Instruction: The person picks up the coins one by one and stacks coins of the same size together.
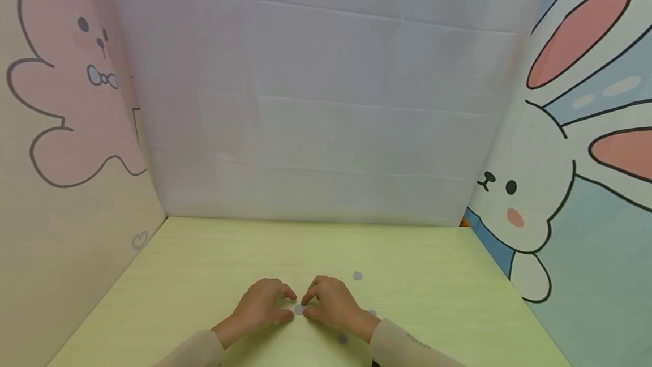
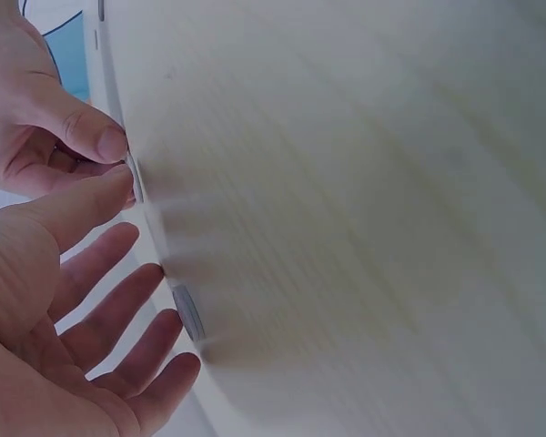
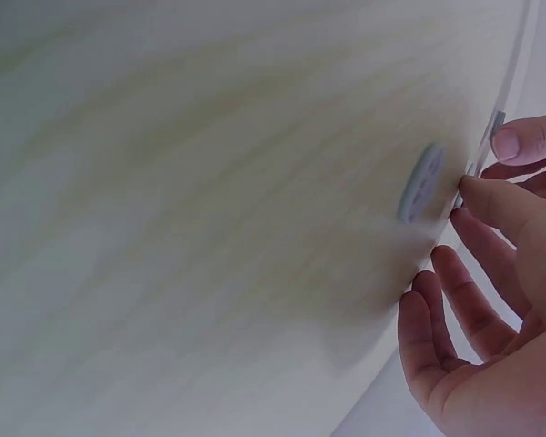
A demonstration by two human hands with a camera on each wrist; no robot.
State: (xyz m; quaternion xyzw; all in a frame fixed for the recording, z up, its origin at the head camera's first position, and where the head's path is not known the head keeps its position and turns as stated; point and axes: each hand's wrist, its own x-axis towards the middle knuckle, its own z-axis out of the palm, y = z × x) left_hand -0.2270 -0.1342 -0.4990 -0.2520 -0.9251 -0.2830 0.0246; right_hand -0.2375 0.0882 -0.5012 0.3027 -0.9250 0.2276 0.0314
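Note:
Both hands meet low in the middle of the head view over a small round grey disc [image 1: 299,310] on the table. My right hand [image 1: 333,302] pinches its near edge between thumb and curled forefinger. My left hand [image 1: 262,304] is on the other side, its thumb and forefinger spread apart, their tips close to the disc. In the left wrist view, the left thumb [image 2: 118,187] reaches right up to the pinched disc [image 2: 136,177]. Another grey disc [image 2: 189,314] is beside the left fingertips there; the left hand hides it in the head view.
On the pale yellow-green table [image 1: 229,242] lie more grey discs: one [image 1: 357,276] behind the right hand, one [image 1: 372,313] by the right wrist, one [image 1: 343,339] in front. A white sheet [image 1: 316,101] stands at the back, with cartoon-printed panels at the left and right.

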